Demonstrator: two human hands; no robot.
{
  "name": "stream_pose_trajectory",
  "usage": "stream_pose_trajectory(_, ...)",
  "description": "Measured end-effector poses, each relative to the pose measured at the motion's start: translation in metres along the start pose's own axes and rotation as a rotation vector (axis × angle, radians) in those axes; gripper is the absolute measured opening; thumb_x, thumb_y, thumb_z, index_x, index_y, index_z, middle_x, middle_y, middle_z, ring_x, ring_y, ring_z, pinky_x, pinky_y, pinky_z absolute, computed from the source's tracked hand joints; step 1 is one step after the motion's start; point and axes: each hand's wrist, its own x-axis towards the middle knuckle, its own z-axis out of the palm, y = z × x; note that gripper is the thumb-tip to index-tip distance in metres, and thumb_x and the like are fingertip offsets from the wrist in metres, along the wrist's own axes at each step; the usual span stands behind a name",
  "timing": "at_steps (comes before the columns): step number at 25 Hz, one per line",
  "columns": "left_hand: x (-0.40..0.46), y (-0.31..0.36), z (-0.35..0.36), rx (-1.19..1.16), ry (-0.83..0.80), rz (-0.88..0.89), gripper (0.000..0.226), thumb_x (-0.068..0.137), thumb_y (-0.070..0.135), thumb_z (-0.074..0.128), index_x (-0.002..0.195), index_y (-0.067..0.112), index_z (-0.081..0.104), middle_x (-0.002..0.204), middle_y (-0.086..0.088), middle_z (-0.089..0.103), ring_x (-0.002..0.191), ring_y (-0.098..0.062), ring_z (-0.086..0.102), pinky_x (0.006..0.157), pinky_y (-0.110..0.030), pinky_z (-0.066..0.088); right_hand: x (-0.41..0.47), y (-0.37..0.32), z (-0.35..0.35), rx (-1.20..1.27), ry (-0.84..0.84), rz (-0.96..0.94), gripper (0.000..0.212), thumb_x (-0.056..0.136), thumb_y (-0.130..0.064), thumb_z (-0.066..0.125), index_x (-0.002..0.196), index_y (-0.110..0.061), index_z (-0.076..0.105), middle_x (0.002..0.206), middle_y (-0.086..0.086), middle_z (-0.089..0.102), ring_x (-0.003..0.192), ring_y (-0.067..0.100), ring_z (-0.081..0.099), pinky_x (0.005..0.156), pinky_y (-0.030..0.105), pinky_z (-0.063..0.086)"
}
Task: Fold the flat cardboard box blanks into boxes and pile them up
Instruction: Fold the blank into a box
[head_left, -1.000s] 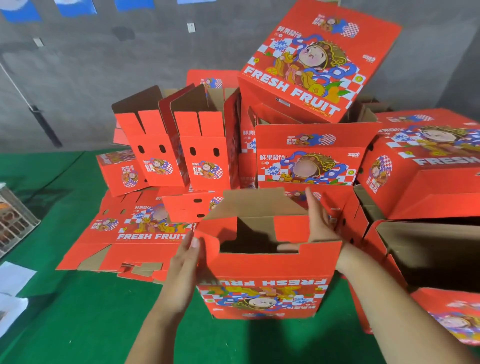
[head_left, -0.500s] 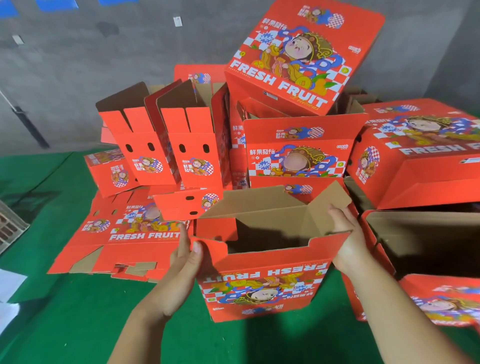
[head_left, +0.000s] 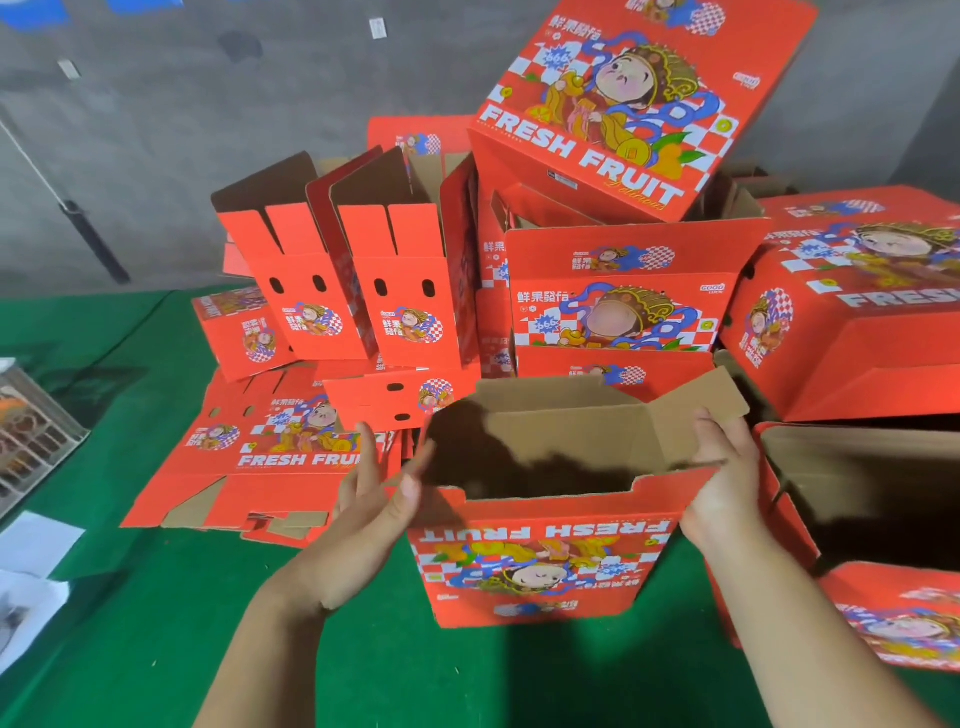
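Box (head_left: 540, 561) between hands, right fingers (head_left: 724, 441) pinching flap, left fingers (head_left: 369, 462) spread; flat blanks (head_left: 270, 457) left, folded pile (head_left: 613, 312) behind

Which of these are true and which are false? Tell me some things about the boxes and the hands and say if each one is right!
1. The box between the hands is open at the top. True.
2. The table cover is blue. False: it is green.
3. The right hand holds the box's right end flap. True.
4. The left hand is reaching deep inside the box. False: it is at the box's left outside corner.
5. Flat unfolded boxes lie left of the box. True.
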Motion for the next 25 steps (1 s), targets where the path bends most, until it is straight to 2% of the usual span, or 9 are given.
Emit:
stream_pose_trajectory(3,0.009,0.000,0.017,-0.130,0.189,-0.022,0.090,0.078,0.094,0.018,0.157,0.053,0.025,0.170,0.020,-0.010,0.158,-0.015,-0.010,0.129,-0.045,-0.002,-0.003,-0.003,0.000,-0.158,-0.051,-0.037,0.027,0.104,-0.017,0.052,0.115,-0.034,0.071,0.119,0.003,0.074,0.099,0.017,0.070,0.094,0.043,0.052)
stream_pose_trajectory(6,0.030,0.001,0.044,-0.055,0.515,0.031,0.063,0.104,0.058,0.035,0.156,0.023,0.043,0.156,-0.010,0.044,0.149,-0.033,0.031,0.124,-0.039,0.021,-0.005,-0.010,0.001,-0.398,-0.228,-0.100,0.038,0.095,-0.019,0.058,0.128,-0.038,0.065,0.117,-0.016,0.074,0.106,0.004,0.069,0.097,0.039,0.052)
stream_pose_trajectory(11,0.050,-0.004,0.062,0.157,0.813,-0.001,0.056,0.095,0.027,0.071,0.148,0.019,0.054,0.132,-0.020,0.058,0.113,-0.044,0.049,0.099,-0.047,0.034,-0.011,-0.027,-0.007,-0.488,-0.041,-0.545,0.058,0.093,-0.025,0.070,0.147,-0.025,0.047,0.137,-0.014,0.051,0.127,0.018,0.054,0.111,0.035,0.043)
stream_pose_trajectory(13,0.054,-0.005,0.065,0.231,0.859,0.048,0.060,0.089,0.022,0.078,0.145,0.022,0.057,0.131,-0.017,0.059,0.107,-0.043,0.049,0.096,-0.046,0.036,-0.027,-0.035,-0.001,-0.643,0.019,-0.920,0.035,0.094,-0.032,0.066,0.127,-0.022,0.059,0.121,-0.007,0.060,0.110,0.028,0.059,0.099,0.042,0.045)
stream_pose_trajectory(15,0.056,-0.008,0.066,0.310,0.875,0.134,0.056,0.088,0.015,0.076,0.140,0.025,0.061,0.130,-0.011,0.059,0.107,-0.038,0.051,0.092,-0.042,0.035,-0.046,-0.030,0.015,-0.920,-0.236,-1.185,0.014,0.097,-0.033,0.061,0.109,-0.027,0.066,0.105,-0.003,0.068,0.096,0.030,0.062,0.086,0.044,0.041)
stream_pose_trajectory(17,0.057,-0.012,0.065,0.301,0.901,0.209,0.037,0.091,0.010,0.064,0.124,0.028,0.065,0.119,-0.003,0.061,0.101,-0.035,0.051,0.083,-0.038,0.032,-0.060,-0.017,0.032,-1.241,-0.561,-0.950,0.036,0.097,-0.040,0.056,0.132,-0.032,0.061,0.132,-0.003,0.065,0.113,0.028,0.061,0.093,0.042,0.042)
stream_pose_trajectory(19,0.055,-0.013,0.066,0.208,0.893,0.243,0.028,0.087,0.008,0.049,0.104,0.029,0.056,0.105,0.000,0.063,0.094,-0.035,0.051,0.078,-0.038,0.030,-0.064,-0.005,0.038,-1.519,-0.666,-0.531,0.073,0.097,-0.054,0.046,0.161,-0.039,0.016,0.173,-0.006,0.014,0.141,0.028,0.045,0.110,0.044,0.039)
stream_pose_trajectory(21,0.051,-0.011,0.066,0.136,0.813,0.256,0.030,0.086,0.013,0.049,0.105,0.036,0.047,0.105,0.000,0.066,0.095,-0.034,0.053,0.078,-0.040,0.031,-0.056,0.000,0.039,-1.577,-0.692,-0.348,0.084,0.096,-0.062,0.038,0.158,-0.047,-0.017,0.169,-0.010,-0.028,0.148,0.034,0.036,0.117,0.049,0.032)
stream_pose_trajectory(25,0.050,-0.008,0.056,0.520,0.517,0.245,0.055,0.092,0.072,0.039,0.138,0.048,0.057,0.120,0.009,0.058,0.102,-0.028,0.049,0.093,-0.044,0.040,-0.058,0.001,0.037,-1.506,-0.662,-0.556,0.075,0.094,-0.057,0.046,0.161,-0.041,0.016,0.172,-0.002,-0.019,0.152,0.034,0.024,0.119,0.054,0.033)
